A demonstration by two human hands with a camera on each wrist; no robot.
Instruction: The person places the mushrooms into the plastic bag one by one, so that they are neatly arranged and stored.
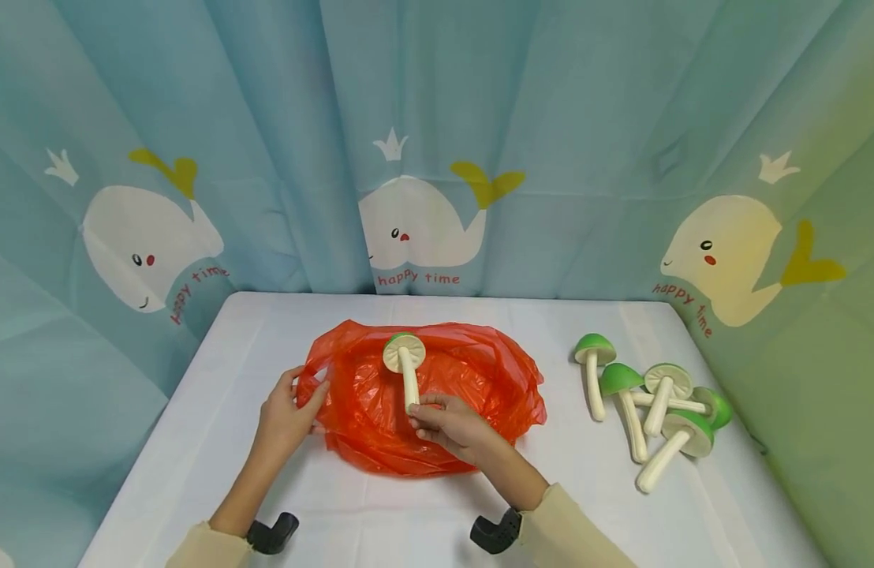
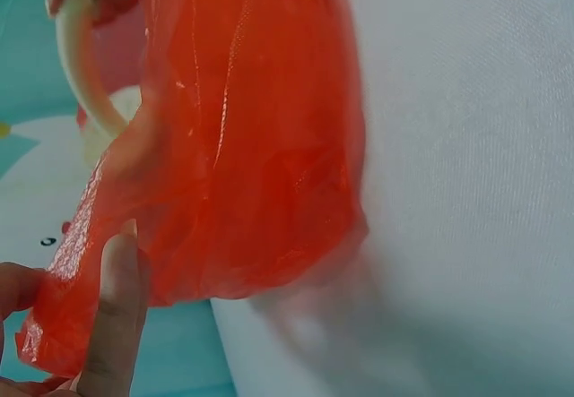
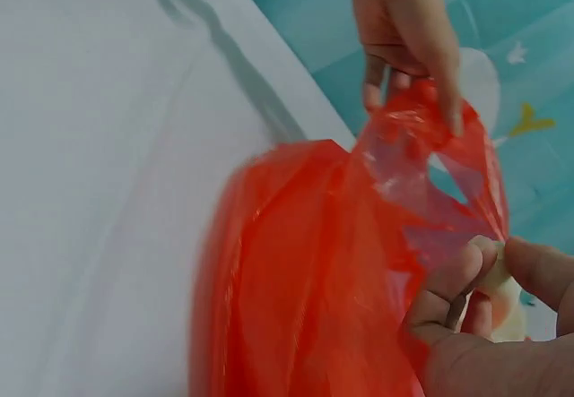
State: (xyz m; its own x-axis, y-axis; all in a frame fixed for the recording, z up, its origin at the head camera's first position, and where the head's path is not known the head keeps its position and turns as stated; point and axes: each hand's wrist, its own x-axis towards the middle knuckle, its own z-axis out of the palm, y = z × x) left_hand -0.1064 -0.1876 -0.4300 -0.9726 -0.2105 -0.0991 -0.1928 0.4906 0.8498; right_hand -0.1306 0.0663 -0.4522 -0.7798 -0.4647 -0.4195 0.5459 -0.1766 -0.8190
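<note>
A red plastic bag (image 1: 444,461) lies on the white table with its mouth spread wide. My left hand (image 1: 288,418) pinches the bag's left edge near a handle hole, and in the left wrist view the thumb and fingers (image 2: 117,298) hold the film. Over the bag's mouth, my right hand (image 1: 454,426) pinches the stem end of a toy mushroom (image 1: 407,363) with a green cap and cream stem. The cap points away from me, its pale underside showing. In the right wrist view the right hand (image 3: 493,325) hides most of the mushroom. The bag's inside is partly hidden.
Several more green-capped mushrooms (image 1: 660,410) lie in a loose cluster on the right of the white table (image 1: 550,513), some overlapping. A light blue curtain (image 1: 437,95) with printed whales hangs behind the table. Black devices (image 1: 495,532) sit at both wrists.
</note>
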